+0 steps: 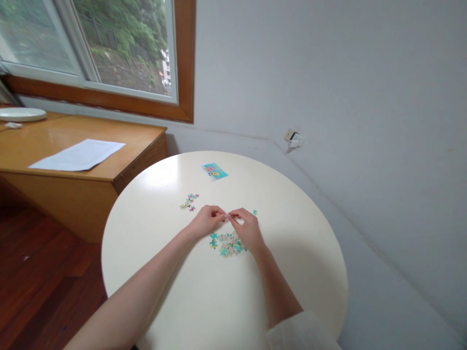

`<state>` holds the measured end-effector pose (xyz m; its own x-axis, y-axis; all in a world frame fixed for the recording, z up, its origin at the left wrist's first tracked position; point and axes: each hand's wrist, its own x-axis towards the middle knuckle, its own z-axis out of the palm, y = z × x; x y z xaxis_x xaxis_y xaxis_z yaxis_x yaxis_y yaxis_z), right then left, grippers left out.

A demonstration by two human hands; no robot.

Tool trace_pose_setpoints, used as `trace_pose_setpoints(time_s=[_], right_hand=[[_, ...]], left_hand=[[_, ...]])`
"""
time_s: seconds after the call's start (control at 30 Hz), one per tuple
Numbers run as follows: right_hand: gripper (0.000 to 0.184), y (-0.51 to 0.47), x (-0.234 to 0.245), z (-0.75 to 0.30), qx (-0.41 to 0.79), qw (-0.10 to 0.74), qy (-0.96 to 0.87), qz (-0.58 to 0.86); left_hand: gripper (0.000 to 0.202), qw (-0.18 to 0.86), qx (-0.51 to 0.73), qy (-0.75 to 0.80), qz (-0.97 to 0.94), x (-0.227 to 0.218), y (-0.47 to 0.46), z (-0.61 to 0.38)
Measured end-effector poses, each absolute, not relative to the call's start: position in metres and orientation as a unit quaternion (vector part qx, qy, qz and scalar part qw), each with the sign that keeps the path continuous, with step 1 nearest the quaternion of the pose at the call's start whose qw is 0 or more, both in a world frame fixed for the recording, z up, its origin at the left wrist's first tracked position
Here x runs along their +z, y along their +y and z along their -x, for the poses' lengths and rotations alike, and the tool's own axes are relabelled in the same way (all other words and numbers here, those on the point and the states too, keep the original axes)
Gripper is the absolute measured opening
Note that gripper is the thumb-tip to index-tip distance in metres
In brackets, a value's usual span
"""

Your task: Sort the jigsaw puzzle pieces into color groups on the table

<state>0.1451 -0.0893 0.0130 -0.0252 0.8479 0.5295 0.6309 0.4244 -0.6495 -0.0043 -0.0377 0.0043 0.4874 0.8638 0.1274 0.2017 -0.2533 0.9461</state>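
My left hand [207,219] and my right hand [247,227] meet over the middle of a round cream table [175,291]. Both are pinched together at the fingertips on small jigsaw pieces [228,216] held between them. Just below my hands lies a loose pile of teal and pale puzzle pieces [228,244]. A smaller cluster of pieces [189,202] lies to the upper left of my left hand. One single teal piece [254,212] rests beside my right hand. A small picture card [214,171] lies at the far side of the table.
A wooden desk [73,194] stands to the left with a sheet of paper [78,154] and a white plate [21,114] on it. A window [109,48] is above it. A grey wall [328,97] with a small white fixture [294,137] runs along the right.
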Motion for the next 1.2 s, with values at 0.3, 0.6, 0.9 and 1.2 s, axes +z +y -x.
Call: trace_pose_setpoints(time_s=[0.3, 0.6, 0.9, 1.2], right_hand=[[0.014, -0.09, 0.013, -0.146, 0.102, 0.47, -0.717, 0.504], [0.016, -0.09, 0.012, -0.146, 0.112, 0.472, -0.716, 0.503], [0.018, -0.089, 0.01, -0.146, 0.105, 0.48, -0.709, 0.507], [0.03, -0.088, 0.007, -0.146, 0.129, 0.505, -0.683, 0.511]], left_hand=[[0.022, 0.517, 0.346, 0.362, -0.695, 0.002, -0.037, 0.004], [0.02, 0.519, 0.352, 0.363, -0.689, 0.002, -0.036, 0.003], [0.023, 0.505, 0.351, 0.36, -0.702, 0.003, -0.037, 0.004], [0.022, 0.5, 0.362, 0.357, -0.701, -0.006, -0.033, 0.003]])
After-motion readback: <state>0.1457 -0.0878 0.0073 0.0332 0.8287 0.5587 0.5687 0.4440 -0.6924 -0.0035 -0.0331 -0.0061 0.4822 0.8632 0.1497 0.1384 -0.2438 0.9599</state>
